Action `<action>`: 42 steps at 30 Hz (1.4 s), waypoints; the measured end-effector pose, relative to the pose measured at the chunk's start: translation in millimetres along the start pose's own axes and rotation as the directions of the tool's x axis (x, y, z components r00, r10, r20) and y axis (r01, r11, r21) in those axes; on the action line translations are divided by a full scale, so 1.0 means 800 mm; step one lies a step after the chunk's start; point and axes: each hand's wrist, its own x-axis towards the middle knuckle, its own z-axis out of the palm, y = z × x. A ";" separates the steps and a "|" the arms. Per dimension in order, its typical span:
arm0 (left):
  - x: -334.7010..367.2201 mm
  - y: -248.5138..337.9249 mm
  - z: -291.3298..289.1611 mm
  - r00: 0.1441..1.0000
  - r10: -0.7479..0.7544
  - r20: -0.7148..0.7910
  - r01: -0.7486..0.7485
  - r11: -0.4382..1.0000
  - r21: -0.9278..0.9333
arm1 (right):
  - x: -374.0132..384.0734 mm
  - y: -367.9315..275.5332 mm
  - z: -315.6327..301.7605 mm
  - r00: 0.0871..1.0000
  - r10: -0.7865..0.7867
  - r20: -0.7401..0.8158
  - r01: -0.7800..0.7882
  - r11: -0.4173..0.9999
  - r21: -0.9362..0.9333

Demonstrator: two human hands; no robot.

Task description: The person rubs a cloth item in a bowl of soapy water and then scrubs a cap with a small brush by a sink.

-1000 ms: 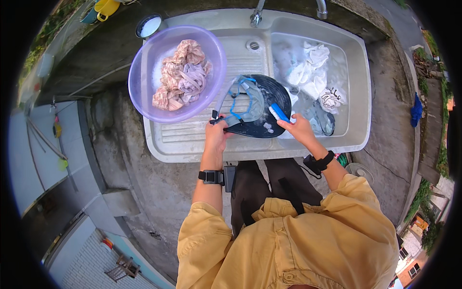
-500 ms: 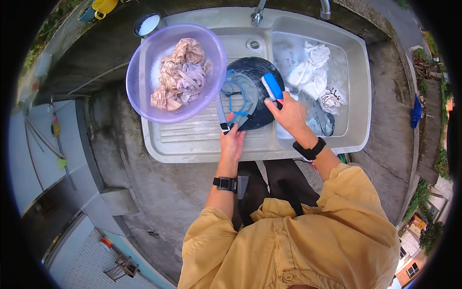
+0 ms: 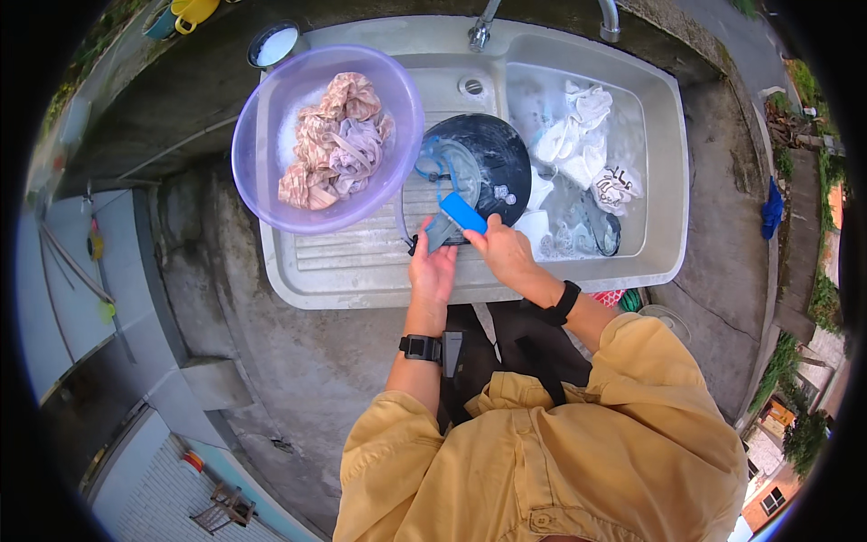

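A dark, wide-brimmed hat [image 3: 501, 167] with a grey-blue inside and blue cord lies on the ribbed drainboard [image 3: 339, 257]. My left hand [image 3: 433, 273] grips its near edge; the fingertips are partly hidden by the fabric. In my right hand [image 3: 506, 257] is a blue-backed scrub brush [image 3: 463, 212], held over the hat's near edge close to my left fingers. The bristles face down, out of sight. Left of the hat, a purple basin [image 3: 250, 172] holds pinkish patterned and lilac cloths [image 3: 339, 135].
Soapy water fills the sink bowl [image 3: 666, 172] on the right, with white cloth items [image 3: 582, 135] and a dark-edged piece in it. Two taps, one a faucet [image 3: 480, 34], rise at the back. A small bowl of white powder [image 3: 276, 43] stands behind the basin.
The brush has moved left and nearer, from above the dark brim to the hat's near edge by my left hand. The hat has turned and its brim lies farther right.
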 end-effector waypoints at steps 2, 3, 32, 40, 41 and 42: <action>0.004 0.000 -0.020 0.997 -0.075 0.017 0.076 0.996 -0.037 | -0.023 -0.020 0.032 0.992 -0.084 0.091 0.087 0.996 -0.030; 0.006 0.002 -0.028 0.987 -0.154 0.041 0.157 0.985 -0.067 | -0.025 -0.025 0.036 0.992 -0.070 0.103 0.077 0.995 -0.066; 0.005 0.030 -0.031 0.970 0.095 -0.225 -0.050 0.979 0.196 | -0.028 0.034 0.041 0.986 -0.080 -0.147 0.043 0.970 -0.240; -0.021 -0.007 0.010 0.973 -0.145 -0.181 0.183 0.960 0.213 | -0.006 0.071 0.014 0.979 0.105 -0.173 -0.123 0.988 -0.098; -0.015 -0.017 0.008 0.973 -0.145 -0.182 0.183 0.960 0.214 | -0.009 0.065 0.019 0.971 0.184 -0.155 -0.181 0.983 0.035; -0.004 -0.026 -0.008 0.982 -0.144 -0.124 0.165 0.968 0.189 | -0.016 0.037 0.017 0.978 0.202 -0.053 -0.201 0.979 0.012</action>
